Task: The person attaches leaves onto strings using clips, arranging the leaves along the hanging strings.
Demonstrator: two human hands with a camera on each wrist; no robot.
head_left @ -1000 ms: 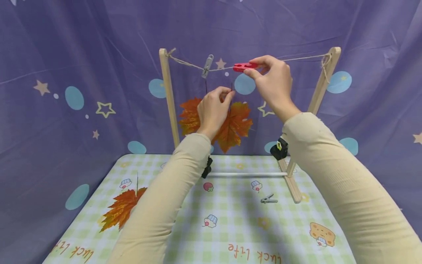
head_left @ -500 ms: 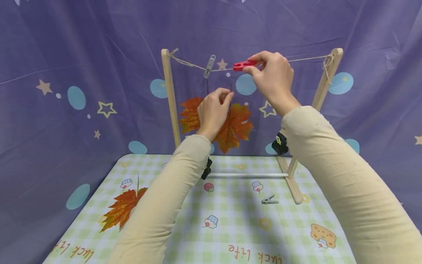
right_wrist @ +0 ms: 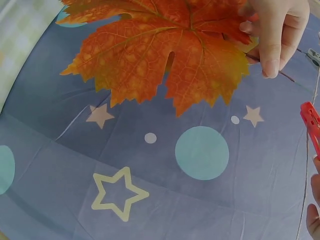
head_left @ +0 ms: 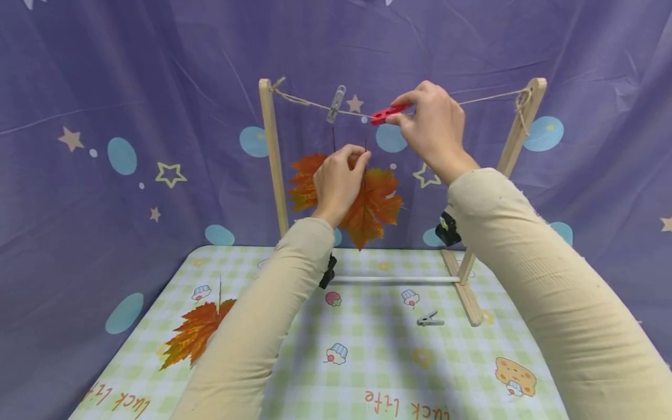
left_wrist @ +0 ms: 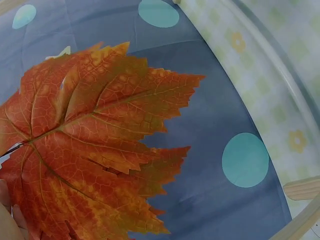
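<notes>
Maple leaf A [head_left: 191,332], orange, lies on the checked tablecloth [head_left: 383,326] at far left, partly covered by the left sleeve [head_left: 252,326]. Next, the left wooden post [head_left: 272,140], with string [head_left: 301,101] tied at its top and running rightward. Leaf B [head_left: 304,181] hangs behind the left hand; its stem rises to a grey clip [head_left: 336,104] set tilted on the string. Left hand [head_left: 338,178]: thumb and finger brought together, pinching the stem of leaf C [head_left: 370,204]. Leaf C hangs blade-down near centre, clear of the table; its stem tip projects above the fingertips, below the string, apart from the red clip [head_left: 388,114]. Right hand [head_left: 436,125]: thumb and fingers pinch the red clip's handle end, nose pointing down-left at the string; cannot tell whether it grips the string. Below, a second grey clip [head_left: 430,319] lies on the tablecloth. Rightmost: the right wooden post [head_left: 517,134], string tied near its top.
</notes>
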